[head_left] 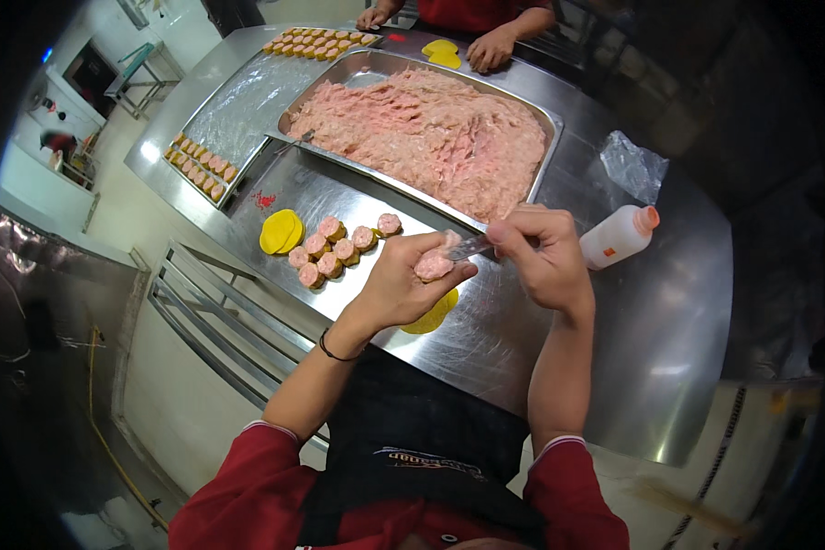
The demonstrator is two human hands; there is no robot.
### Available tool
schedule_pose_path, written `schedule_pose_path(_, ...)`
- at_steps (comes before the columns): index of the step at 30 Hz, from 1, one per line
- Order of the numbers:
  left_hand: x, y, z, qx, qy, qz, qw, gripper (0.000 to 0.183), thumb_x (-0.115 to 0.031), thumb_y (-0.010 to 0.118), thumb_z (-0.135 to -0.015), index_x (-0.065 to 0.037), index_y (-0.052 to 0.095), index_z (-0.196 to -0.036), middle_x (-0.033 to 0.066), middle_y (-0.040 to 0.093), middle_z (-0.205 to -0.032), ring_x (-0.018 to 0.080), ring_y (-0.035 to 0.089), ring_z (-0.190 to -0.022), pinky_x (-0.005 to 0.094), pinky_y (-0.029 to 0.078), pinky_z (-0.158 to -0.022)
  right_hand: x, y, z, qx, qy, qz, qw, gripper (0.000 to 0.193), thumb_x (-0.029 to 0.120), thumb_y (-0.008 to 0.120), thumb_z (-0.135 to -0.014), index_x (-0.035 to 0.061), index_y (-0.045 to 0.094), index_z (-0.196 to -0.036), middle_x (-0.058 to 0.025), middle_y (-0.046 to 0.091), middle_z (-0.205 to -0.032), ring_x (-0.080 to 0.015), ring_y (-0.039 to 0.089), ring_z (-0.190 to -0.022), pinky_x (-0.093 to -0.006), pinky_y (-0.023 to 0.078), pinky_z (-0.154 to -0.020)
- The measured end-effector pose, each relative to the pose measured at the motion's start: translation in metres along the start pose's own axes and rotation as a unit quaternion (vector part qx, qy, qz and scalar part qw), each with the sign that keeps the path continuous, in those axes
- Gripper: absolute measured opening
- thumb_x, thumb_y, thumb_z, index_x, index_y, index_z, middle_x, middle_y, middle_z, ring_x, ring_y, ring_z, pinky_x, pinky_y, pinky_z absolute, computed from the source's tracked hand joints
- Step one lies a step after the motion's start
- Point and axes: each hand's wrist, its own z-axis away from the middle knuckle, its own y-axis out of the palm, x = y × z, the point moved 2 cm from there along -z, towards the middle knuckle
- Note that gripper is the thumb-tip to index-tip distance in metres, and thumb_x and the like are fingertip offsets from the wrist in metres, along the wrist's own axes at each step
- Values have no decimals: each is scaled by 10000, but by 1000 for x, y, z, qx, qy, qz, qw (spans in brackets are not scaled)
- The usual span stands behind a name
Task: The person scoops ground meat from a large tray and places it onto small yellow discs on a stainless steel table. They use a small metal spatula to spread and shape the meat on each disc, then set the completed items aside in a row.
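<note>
My left hand (396,282) is closed around a dumpling (434,267) with pink meat filling showing at its top. Pinched in my right hand (548,255) is a narrow metal spreader (470,247), its blade touching the filling. Just below my left hand, yellow round wrappers (434,313) lie on the steel table. Left of that hand stand several filled dumplings (330,249) in short rows, with a stack of yellow wrappers (281,232) beside them. Beyond both hands, a deep metal tray (554,151) holds a large mass of pink ground meat (422,128).
An orange-capped white bottle (614,240) lies tilted by my right wrist, with a crumpled plastic bag (632,167) farther back. At the left, a flat tray (247,103) bears rows of dumplings. Across the table, a co-worker's hand (492,49) rests near yellow wrappers (442,53).
</note>
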Motion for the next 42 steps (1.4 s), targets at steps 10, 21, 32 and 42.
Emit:
schedule_pose_path(10, -50, -5, -21, 16, 100, -113, 988, 332, -267, 914, -845, -19, 702, -784, 108, 591, -620, 185, 567, -553, 337, 410, -538, 24, -19, 4, -97, -78, 186, 975, 319, 254, 855, -828, 60, 694, -632, -66, 564, -532, -188, 529, -498, -364, 364, -601)
schedule_pose_path(21, -52, -3, -27, 26, 133, -148, 980, 268, -173, 906, -825, -18, 690, -787, 106, 592, -616, 171, 637, -557, 315, 448, -549, 22, -15, 6, -112, -110, 166, 974, 311, 259, 879, -802, 86, 694, -621, -36, 580, -545, -182, 519, -501, -356, 345, -571)
schedule_pose_path(32, -71, -5, -18, 4, 167, -46, 985, 293, -99, 908, -789, 6, 718, -986, 78, 731, -861, 164, 703, -771, 305, 539, -707, 23, -36, 15, -168, -93, 67, 979, 247, 190, 888, -814, 75, 729, -663, -4, 609, -570, -122, 478, -525, -322, 368, -613)
schedule_pose_path(42, -86, -4, -22, 35, 163, -130, 977, 281, -198, 903, -826, -15, 690, -818, 113, 648, -698, 241, 596, -565, 353, 436, -555, 43, -23, 15, -107, -141, 180, 968, 293, 245, 916, -757, 106, 688, -636, -10, 580, -558, -164, 493, -508, -357, 322, -598)
